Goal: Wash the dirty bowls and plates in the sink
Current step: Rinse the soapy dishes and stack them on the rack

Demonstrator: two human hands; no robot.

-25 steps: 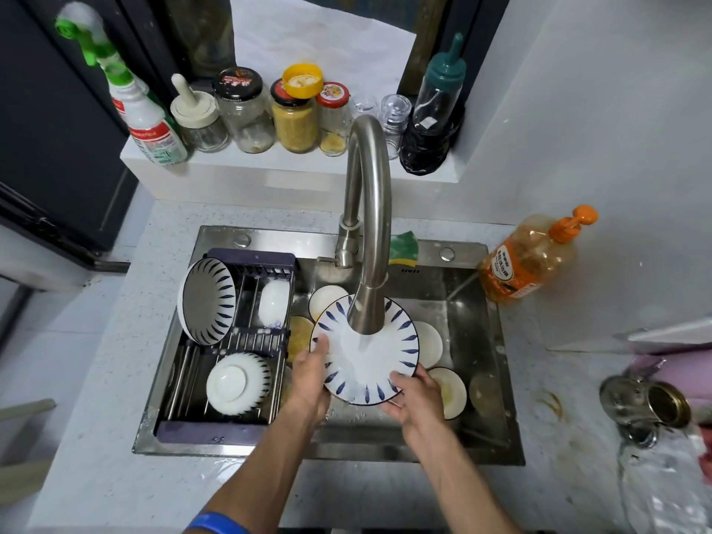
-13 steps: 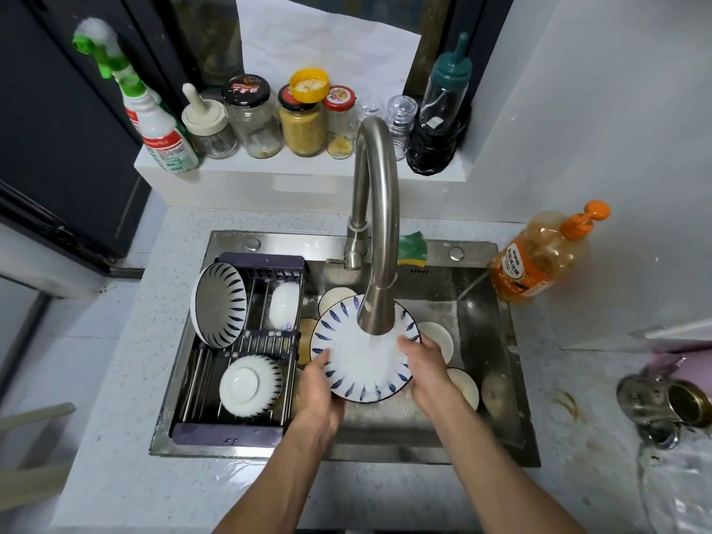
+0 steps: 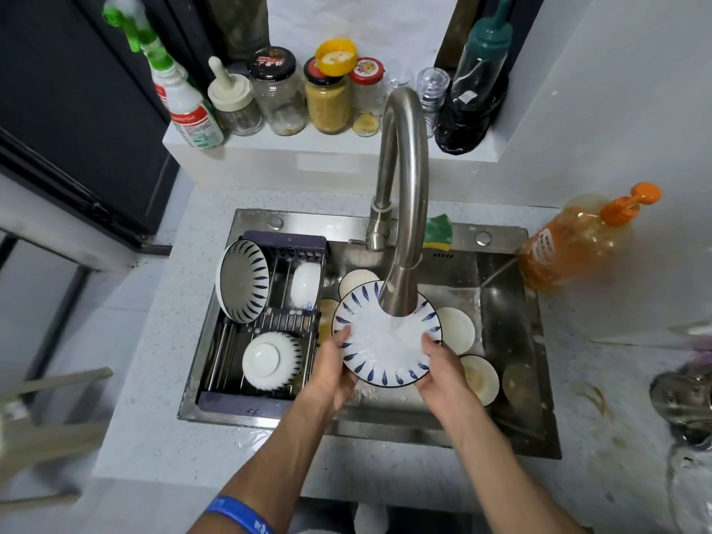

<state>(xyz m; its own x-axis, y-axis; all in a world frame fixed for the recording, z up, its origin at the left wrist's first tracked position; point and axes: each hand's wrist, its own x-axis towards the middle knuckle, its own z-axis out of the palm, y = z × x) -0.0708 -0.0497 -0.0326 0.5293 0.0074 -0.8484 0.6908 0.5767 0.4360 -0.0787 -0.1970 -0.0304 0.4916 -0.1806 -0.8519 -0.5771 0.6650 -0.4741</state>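
Plate (image 3: 379, 350) under tap (image 3: 400, 210), water running. Left hand (image 3: 331, 370) gripping rim at 9 o'clock, right hand (image 3: 443, 366) at 3; fingers curled round edge.

Both forearms are bare, with no sleeves showing anywhere along them. The left hand (image 3: 332, 373) and the right hand (image 3: 443, 370) wear no gloves or rings. A bright blue band-shaped wristband (image 3: 240, 514) with small pale lettering circles the left forearm near the bottom edge.
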